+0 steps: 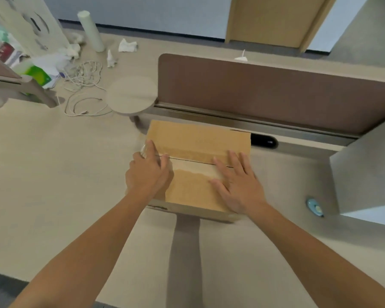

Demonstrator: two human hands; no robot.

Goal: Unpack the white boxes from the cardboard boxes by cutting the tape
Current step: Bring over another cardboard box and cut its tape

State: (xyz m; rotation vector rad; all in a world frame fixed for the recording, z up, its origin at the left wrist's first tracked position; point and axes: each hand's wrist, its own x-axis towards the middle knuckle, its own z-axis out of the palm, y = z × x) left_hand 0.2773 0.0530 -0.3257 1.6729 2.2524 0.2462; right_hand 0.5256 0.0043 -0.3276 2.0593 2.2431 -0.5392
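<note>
At centre frame, on the desk (53, 174) and just in front of the brown divider (276, 92), sits the box (198, 138), closed side up toward me. Its top seam runs left to right across the picture and dips a little toward the right. The box looks slightly longer along that line, so I take that as its long axis, though the wide lens makes me unsure.

My left hand (148, 172) is at the left end of the seam. Its fingers are curled and its thumb is tucked in, pinching a clear, shiny scrap that I take for tape (143, 149). My right hand (237, 185) lies flat on the right half of the lid with fingers spread and straight. It presses the flaps down and grips nothing. I see no blade in either hand.

I judge the cardboard dry and easy to grip, stiff along its folded edges but springy in the middle of the flaps, which is where my right palm bears down. It should be light enough to slide if I pull sideways, so that pressing hand matters. The tape will be thin and slick and likely to stretch or snap, so I would pinch it close to the cardboard and pull low along the seam. Once the seam is free, the flaps are best taken by their edges near the ends. Nothing of what is inside shows.

A round stool (131, 94) stands at upper left of the box.
</note>
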